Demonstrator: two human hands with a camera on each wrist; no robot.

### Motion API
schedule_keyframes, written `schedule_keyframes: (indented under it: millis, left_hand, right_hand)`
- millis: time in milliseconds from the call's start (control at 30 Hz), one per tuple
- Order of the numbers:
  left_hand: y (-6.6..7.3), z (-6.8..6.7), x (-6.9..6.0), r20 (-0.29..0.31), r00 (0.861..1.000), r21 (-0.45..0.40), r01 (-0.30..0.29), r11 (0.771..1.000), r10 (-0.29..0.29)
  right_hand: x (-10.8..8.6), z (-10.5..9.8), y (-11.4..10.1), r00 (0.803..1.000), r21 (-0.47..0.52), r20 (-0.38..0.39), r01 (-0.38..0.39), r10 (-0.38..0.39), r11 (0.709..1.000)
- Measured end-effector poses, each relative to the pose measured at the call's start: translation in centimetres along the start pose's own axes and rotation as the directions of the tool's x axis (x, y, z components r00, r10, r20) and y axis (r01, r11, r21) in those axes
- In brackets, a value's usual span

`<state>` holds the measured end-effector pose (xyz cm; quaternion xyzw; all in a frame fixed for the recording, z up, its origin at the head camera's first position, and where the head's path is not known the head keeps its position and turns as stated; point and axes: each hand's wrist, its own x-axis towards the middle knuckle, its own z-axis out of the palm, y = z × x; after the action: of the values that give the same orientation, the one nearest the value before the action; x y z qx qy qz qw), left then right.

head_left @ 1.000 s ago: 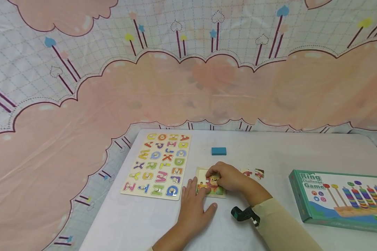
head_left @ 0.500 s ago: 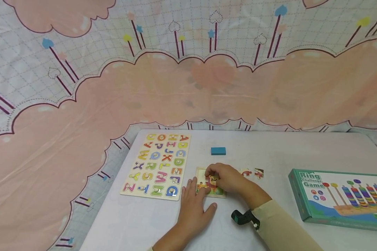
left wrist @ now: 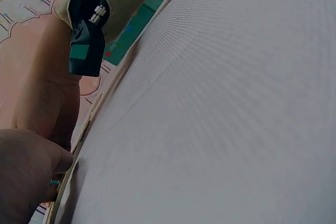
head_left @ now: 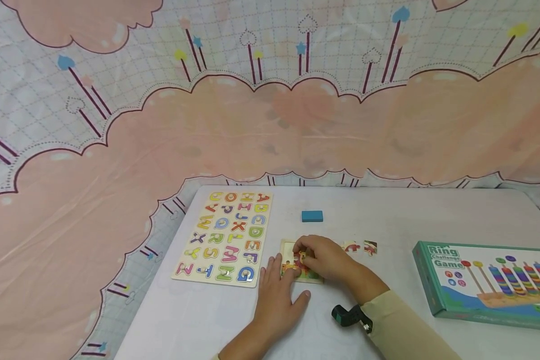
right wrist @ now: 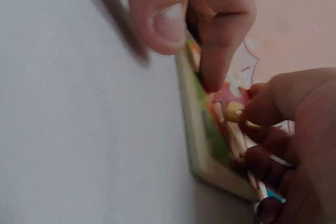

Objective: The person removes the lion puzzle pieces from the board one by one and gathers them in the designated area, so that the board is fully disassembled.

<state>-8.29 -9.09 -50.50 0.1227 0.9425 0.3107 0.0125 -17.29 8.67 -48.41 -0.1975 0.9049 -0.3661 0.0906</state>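
Observation:
A small wooden picture puzzle (head_left: 288, 247) lies in its pale tray at the middle of the table, partly filled with pieces; its upper left shows bare wood. My left hand (head_left: 276, 300) rests at its left and near edge, thumb spread, one fingertip pressing the picture in the right wrist view. From the right, my right hand (head_left: 330, 257) reaches over the tray. Its thumb and fingers pinch a puzzle piece (right wrist: 235, 109) with a yellow and red bear picture, partly hidden by the fingers. Two loose pieces, one pale and red (head_left: 352, 246) and one darker (head_left: 370, 248), lie right of the tray.
An alphabet peg board (head_left: 220, 240) lies to the left. Behind the puzzle is a blue block (head_left: 312, 216). A green Ring Challenge Game box (head_left: 490, 285) occupies the right side of the white table (head_left: 162, 320). A patterned cloth (head_left: 270, 130) hangs behind.
My right hand has shifted slightly down over the puzzle, covering more of the bear picture. The left hand stays in place. The head view has drifted slightly.

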Motion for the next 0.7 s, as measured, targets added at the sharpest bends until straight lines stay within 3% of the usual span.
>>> schedule_keyframes:
  millis: [300, 700]
  left_hand:
    - [0.0, 0.1, -0.1, -0.018, 1.0, -0.004, -0.015, 1.0, 0.015]
    - [0.2, 0.0, 0.0, 0.005, 1.0, 0.0, 0.01, 1.0, -0.01]
  right_hand:
    - [-0.3, -0.1, -0.2, 1.0, 0.023, -0.016, 0.005, -0.005, 1.0]
    - [-1.8, -2.2, 0.9, 0.992, 0.117, -0.114, -0.045, 0.059, 0.992]
